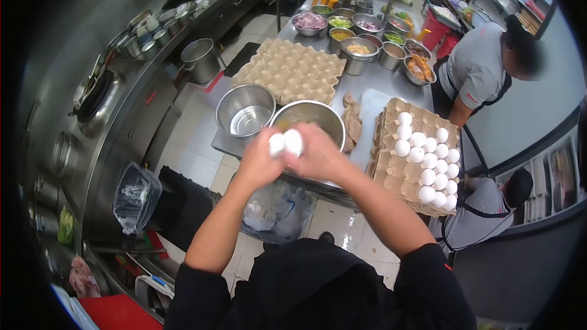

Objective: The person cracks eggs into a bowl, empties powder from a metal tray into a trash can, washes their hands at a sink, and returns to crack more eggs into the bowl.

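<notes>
Both hands were together over the bowl: the left grip and the right grip were each closed around one of two white eggs. The fingers were blurred, so I could not tell how firmly they pressed, nor whether the shells were whole.

By my judgement, an egg was light, with a stiff but thin shell, easy to break by a hard squeeze or a knock. It was smooth too, and with wet fingers probably slippery. The best place to take hold was around its widest middle, with the soft pads of several fingers, and not with one strong fingertip.

As for numbers, I counted about eighteen tray eggs in the right tray, standing mostly at its right side. On the tabletop there was one left tray on the far side of the bowl, one pot just to the left of the bowl, and to the right one cloth and one board. Two co-workers were at the right.
</notes>
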Tool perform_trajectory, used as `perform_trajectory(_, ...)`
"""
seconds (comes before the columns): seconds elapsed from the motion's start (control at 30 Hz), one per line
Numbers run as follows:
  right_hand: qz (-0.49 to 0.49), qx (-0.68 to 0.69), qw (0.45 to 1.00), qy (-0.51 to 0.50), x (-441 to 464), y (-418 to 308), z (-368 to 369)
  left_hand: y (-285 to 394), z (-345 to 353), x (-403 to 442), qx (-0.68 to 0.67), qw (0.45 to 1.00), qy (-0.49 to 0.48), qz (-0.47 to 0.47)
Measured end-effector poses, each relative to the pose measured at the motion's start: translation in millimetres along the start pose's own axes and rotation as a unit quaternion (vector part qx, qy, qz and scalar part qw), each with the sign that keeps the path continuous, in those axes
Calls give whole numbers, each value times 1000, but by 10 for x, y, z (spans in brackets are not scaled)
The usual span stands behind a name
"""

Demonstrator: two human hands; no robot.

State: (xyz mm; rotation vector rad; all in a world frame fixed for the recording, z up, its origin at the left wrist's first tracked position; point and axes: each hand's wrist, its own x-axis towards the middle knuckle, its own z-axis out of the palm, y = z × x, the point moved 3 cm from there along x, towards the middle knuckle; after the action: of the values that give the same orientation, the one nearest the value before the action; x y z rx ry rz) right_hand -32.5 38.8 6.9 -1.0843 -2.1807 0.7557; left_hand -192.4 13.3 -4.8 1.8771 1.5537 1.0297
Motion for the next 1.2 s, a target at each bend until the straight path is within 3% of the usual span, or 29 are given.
perform_trajectory(0.07,-12,82,995,-49,-84,-231,230,-158,-147,-411,-22,997,-20,-67)
perform_trajectory(0.1,31,16,994,-108,-74,-384,305,-259,-194,-582,-33,995,-26,-92)
perform_trajectory(0.13,77,-49,981,-169,-79,-504,305,-269,-258,-696,10,984,-92,-152)
perform_trajectory(0.17,89,-71,981,-160,-103,-551,199,-318,-312,-759,22,967,-184,-177)
perform_trajectory(0.2,98,-93,979,-153,-112,-585,97,-476,-345,-791,107,968,-214,-83)
perform_trajectory(0.27,112,-122,982,-94,-149,-471,-213,-608,-363,-805,200,964,-160,-74)
perform_trajectory(0.33,114,-153,981,21,-485,-57,-715,89,-228,-579,91,985,-144,-1)
perform_trajectory(0.37,174,-233,957,19,-677,119,-1021,401,-47,-444,80,983,-136,90)
perform_trajectory(0.47,241,-404,883,11,-1243,625,-1615,1135,829,-36,24,955,-171,241)
perform_trajectory(0.5,265,-436,860,-7,-1356,814,-1690,1353,1174,119,13,951,-186,247)
perform_trajectory(0.57,201,-427,881,18,-1515,1102,-1685,1520,1891,380,156,927,-157,302)
perform_trajectory(0.67,191,-416,888,32,-1547,1152,-1735,1605,2311,618,224,901,-248,276)
perform_trajectory(0.87,247,-321,914,16,-1526,935,-1974,1682,2162,640,146,919,-239,277)
perform_trajectory(0.93,118,-158,961,193,-1557,736,-1933,1440,1890,607,33,944,-156,290)
perform_trajectory(0.97,194,49,960,194,-1530,702,-1859,1357,1617,531,-23,952,-120,282)
perform_trajectory(1.0,272,251,910,186,-1489,715,-1713,1240,1366,427,-77,954,-83,276)
perform_trajectory(1.03,225,471,820,235,-1435,730,-1501,952,1172,320,-288,945,-123,92)
perform_trajectory(1.07,223,564,768,204,-1357,670,-1298,675,997,166,-482,858,-149,-95)
perform_trajectory(1.13,206,726,639,151,-1152,441,-930,305,582,-127,-555,804,-63,-204)
perform_trajectory(1.2,243,663,697,128,-956,470,-578,-3,443,-303,-372,899,-51,-226)
